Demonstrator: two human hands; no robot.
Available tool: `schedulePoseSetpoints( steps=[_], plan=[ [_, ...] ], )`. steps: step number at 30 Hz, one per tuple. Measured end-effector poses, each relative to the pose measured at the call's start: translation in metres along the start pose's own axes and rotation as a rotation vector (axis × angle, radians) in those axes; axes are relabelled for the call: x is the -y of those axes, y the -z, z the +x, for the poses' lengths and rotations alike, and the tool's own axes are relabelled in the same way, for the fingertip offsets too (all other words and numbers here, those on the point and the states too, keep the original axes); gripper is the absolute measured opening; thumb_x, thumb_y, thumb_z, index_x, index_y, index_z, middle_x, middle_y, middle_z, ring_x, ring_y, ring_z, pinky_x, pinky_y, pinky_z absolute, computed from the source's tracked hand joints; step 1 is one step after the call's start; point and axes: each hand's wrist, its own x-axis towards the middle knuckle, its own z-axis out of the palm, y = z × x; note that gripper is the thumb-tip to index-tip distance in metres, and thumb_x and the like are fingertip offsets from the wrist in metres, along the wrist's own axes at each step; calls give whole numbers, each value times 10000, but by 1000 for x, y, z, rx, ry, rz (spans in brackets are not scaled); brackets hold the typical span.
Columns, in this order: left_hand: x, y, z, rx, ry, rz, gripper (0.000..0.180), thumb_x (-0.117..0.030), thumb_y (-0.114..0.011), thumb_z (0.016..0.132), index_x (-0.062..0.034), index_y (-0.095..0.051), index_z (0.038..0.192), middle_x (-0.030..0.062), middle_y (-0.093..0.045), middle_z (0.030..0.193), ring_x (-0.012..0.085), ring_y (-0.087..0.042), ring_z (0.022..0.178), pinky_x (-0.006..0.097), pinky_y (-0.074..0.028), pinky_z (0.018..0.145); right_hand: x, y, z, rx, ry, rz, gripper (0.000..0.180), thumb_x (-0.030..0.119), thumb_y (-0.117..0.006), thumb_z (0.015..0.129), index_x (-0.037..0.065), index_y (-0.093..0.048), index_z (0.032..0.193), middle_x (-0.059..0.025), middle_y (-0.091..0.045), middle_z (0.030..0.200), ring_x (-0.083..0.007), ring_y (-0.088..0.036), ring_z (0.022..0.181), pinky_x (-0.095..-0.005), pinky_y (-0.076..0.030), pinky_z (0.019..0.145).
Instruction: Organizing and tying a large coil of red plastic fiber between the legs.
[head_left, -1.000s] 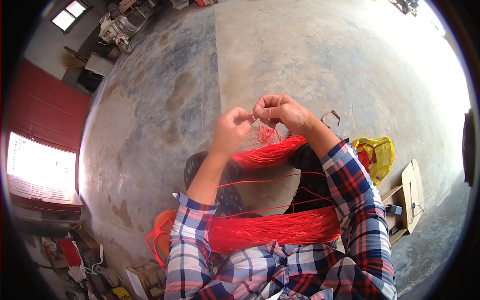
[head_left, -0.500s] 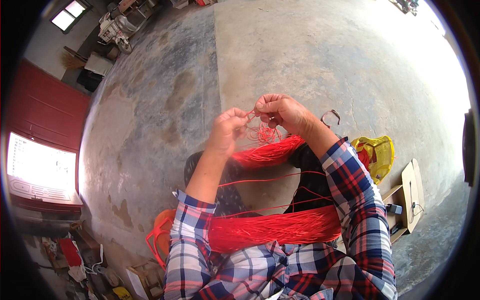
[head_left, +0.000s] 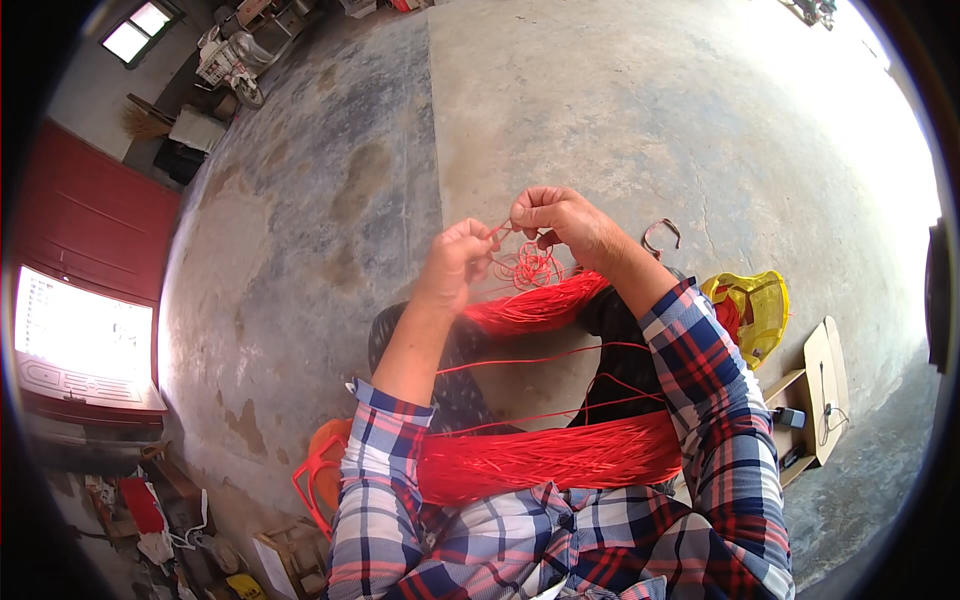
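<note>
The left hand (head_left: pixel 456 262) and right hand (head_left: pixel 560 217) pinch red cord (head_left: pixel 504 228); a yellow mesh basket (head_left: pixel 768 312) holds red material (head_left: pixel 728 318).

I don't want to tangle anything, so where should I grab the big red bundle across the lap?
Probably take the red bundle around its middle, coming from above. It's long, lies crosswise and looks made of many loose strands; the middle is uncovered on top, while the plaid sleeves block both ends.

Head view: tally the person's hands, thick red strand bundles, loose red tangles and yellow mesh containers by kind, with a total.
Left hand, right hand: 2
Near bundle, far bundle: 2
Loose tangle: 1
Yellow mesh container: 1
Total: 6
</note>
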Motion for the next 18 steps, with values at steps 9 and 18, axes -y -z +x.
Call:
schedulePoseSetpoints(
  steps=[9,18],
  plan=[
    [-1,-2,-1,-6,-46,-98,90,-56,-575,785,-62,-544,869,46,-617,805,86,-482,582,229,-373,479,-5,4,4,53,-78,-1,115,188,-615,832,75,-625,815,8,-599,745,-80,-486,643,-256,-393,559],
    [1,3,-1,84,-34,-314,97,-75,-588,795,-56,-544,879,65,-615,808,108,-472,570,239,-366,474,-6,4,5,49,-80,4,92,151,-596,806,62,-621,812,0,-591,728,-81,-491,646,-251,-391,559]
  ],
)
